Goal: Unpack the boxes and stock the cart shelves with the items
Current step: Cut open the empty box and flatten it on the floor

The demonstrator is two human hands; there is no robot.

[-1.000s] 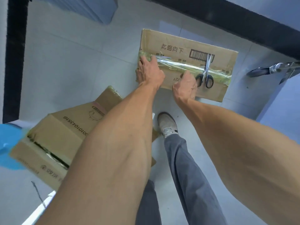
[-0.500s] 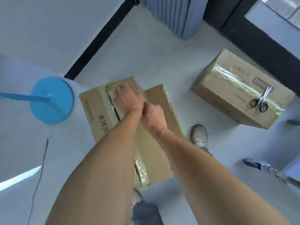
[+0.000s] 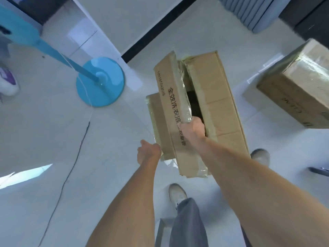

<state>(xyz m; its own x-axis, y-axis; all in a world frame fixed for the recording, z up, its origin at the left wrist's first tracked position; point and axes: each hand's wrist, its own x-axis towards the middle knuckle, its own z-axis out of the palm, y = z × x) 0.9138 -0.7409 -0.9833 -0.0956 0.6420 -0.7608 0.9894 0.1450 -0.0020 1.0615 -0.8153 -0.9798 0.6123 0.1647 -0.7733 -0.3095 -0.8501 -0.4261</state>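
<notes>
Flap (image 3: pixel 175 97) now lifted — right hand (image 3: pixel 193 128) grips it, left hand (image 3: pixel 148 154) grips the box (image 3: pixel 219 97) side — contents dark.

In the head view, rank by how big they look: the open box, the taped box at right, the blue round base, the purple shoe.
1. Open box
2. Taped box, cut off by the frame edge, so unsure
3. Blue round base
4. Purple shoe, also partly cut off

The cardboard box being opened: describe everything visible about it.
The cardboard box is brown corrugated card, long and rectangular, lying on the pale floor. Shiny clear tape runs along its seams. Its left flap, printed with dark characters and a number, is lifted, showing a dark gap; the contents cannot be made out. The right hand grips that flap's edge. The left hand holds the box's near left corner.
</notes>
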